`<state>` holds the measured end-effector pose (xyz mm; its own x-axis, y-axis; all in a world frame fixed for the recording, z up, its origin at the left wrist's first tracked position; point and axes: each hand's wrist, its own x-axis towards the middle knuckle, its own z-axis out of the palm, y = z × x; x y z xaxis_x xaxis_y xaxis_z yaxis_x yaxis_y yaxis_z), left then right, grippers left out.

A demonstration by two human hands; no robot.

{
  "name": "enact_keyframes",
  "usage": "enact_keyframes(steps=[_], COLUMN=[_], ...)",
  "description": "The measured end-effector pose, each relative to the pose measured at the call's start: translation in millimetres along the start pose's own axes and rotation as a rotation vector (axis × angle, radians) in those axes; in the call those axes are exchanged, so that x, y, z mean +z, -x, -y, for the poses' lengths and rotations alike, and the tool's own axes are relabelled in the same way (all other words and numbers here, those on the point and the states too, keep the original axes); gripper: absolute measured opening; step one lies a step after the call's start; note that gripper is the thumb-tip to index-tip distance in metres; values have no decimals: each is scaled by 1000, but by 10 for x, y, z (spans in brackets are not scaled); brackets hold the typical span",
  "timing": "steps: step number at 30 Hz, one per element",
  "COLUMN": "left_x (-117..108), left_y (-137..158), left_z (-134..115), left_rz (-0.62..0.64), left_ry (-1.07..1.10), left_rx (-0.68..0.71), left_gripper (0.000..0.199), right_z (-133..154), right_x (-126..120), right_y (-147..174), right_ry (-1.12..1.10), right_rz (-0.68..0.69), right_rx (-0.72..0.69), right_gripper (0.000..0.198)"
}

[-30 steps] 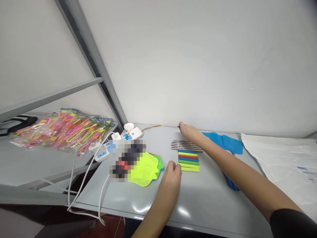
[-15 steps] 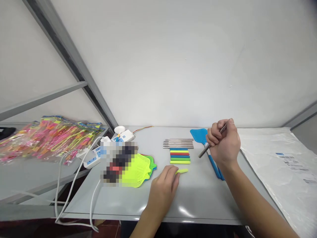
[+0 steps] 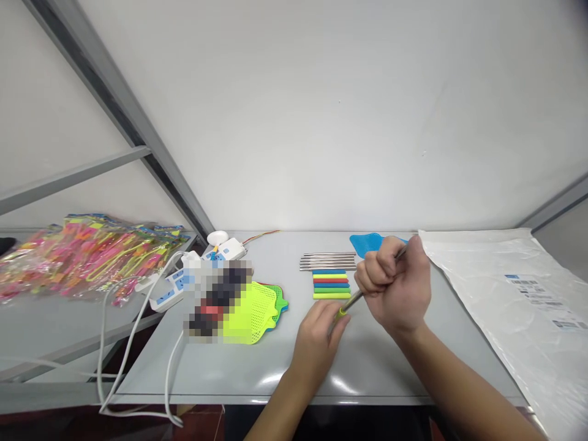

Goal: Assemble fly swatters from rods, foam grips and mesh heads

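My left hand [image 3: 318,334] is closed around a yellow-green handle sleeve [image 3: 340,313], with only its end showing past the fingers. My right hand [image 3: 395,288] grips a metal rod [image 3: 353,301] in a fist, slanting down to the left. The rod's lower end meets the sleeve's open end; how far it goes inside is hidden by my left fingers. Just beyond my hands lie a row of coloured handle sleeves [image 3: 331,285] and several thin metal rods [image 3: 327,262]. A blue fly swatter [image 3: 365,244] is partly covered by my right hand.
Yellow and green fly swatter heads [image 3: 260,312] lie stacked at left, beside a blurred-out dark item. White power strips [image 3: 229,250] with cables [image 3: 133,343] stand behind them. A white plastic package [image 3: 500,275] covers the right side. Bagged colourful goods [image 3: 101,257] fill the left shelf.
My right hand has moved left and down, bringing the rod to the yellow-green sleeve. My left hand has shifted slightly right, and its sleeve now tilts up toward the rod.
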<state>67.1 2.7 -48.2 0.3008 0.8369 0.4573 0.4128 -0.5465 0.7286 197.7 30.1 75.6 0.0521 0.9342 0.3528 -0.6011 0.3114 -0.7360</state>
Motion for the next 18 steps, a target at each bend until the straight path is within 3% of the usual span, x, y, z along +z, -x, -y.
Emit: enact_keyframes(steps=[6, 18], left_x=[22, 21], left_y=[-3, -14], left_z=[29, 32], left_rz=[6, 11], left_ry=[8, 24], left_rx=[-6, -11], left_gripper=[19, 21], right_z=[-115, -104], right_x=[-1, 13], right_y=[59, 21], right_ry=[102, 138], right_rz=[127, 126], right_rx=[53, 87], right_gripper=[46, 44])
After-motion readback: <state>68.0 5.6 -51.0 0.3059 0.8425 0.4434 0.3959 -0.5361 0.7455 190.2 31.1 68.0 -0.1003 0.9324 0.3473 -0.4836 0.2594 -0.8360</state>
